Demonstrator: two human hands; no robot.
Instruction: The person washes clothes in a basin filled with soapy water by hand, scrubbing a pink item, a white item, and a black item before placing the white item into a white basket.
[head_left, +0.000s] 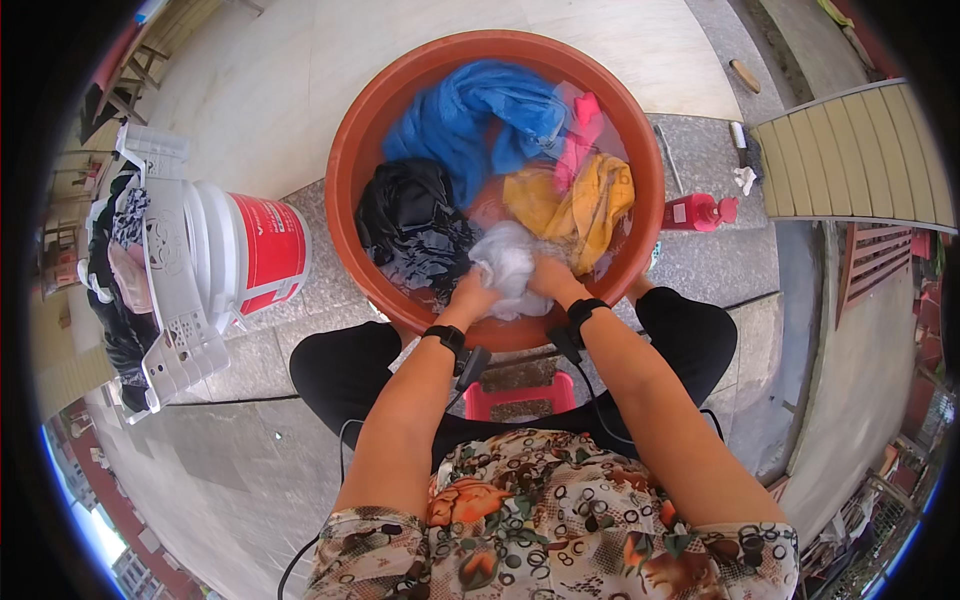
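Observation:
Both hands are at the near side of a round reddish-brown plastic basin (341, 124) holding water and wet clothes. Between them bunches a white cloth (504, 255), partly in the water. My left hand (474, 295) grips its left side, and my right hand (553, 277) grips its right side; the fingers are partly hidden by cloth and water. A black garment (411, 214) floats just left of the white cloth. To the right lies a yellow garment (600, 202) with dark print. Farther back are a blue towel-like cloth (480, 97) and a pink cloth (580, 139).
On the left, a grey plastic basket (176, 247) of clothes sits on a white-and-red bucket (266, 244). A red pump bottle (694, 212) lies right of the basin. Scrubbing brushes (745, 76) rest farther right. A pink stool (517, 397) shows between my knees. Cables trail from both wrists.

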